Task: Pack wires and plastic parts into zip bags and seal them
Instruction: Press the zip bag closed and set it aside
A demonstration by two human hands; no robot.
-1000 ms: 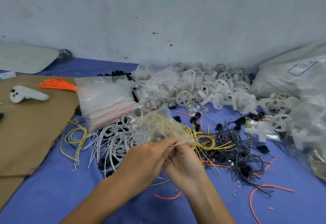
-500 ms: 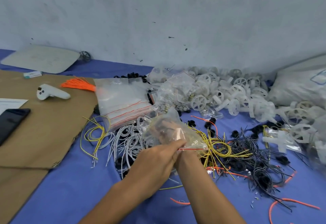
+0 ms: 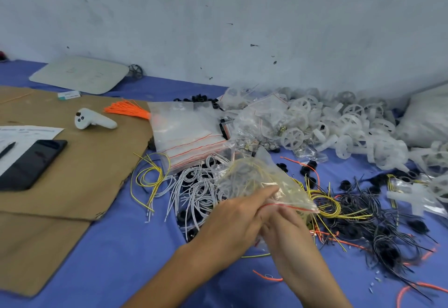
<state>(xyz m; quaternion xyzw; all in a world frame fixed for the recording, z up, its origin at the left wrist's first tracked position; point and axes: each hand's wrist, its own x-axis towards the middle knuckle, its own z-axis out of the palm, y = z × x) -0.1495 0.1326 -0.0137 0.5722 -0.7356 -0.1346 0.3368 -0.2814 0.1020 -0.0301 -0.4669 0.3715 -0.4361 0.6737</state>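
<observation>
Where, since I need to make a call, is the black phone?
Head view, far left: the black phone lies on the brown cardboard, next to a printed sheet, below the white controller.

**Even light, slight blur**

Diffuse light is spreading evenly, rendering the pale wall point(image 3: 242, 17) and the blue sheet point(image 3: 121, 254) bright. Only faint, soft shadows are lying beneath the black wires point(image 3: 388, 223). The zip bag point(image 3: 254, 177) is catching mild glints. The left hand point(image 3: 232, 220) and right hand point(image 3: 286, 230) are smearing slightly with motion blur. The wide lens is bowing the wall's base, and the corners are looking soft.
</observation>
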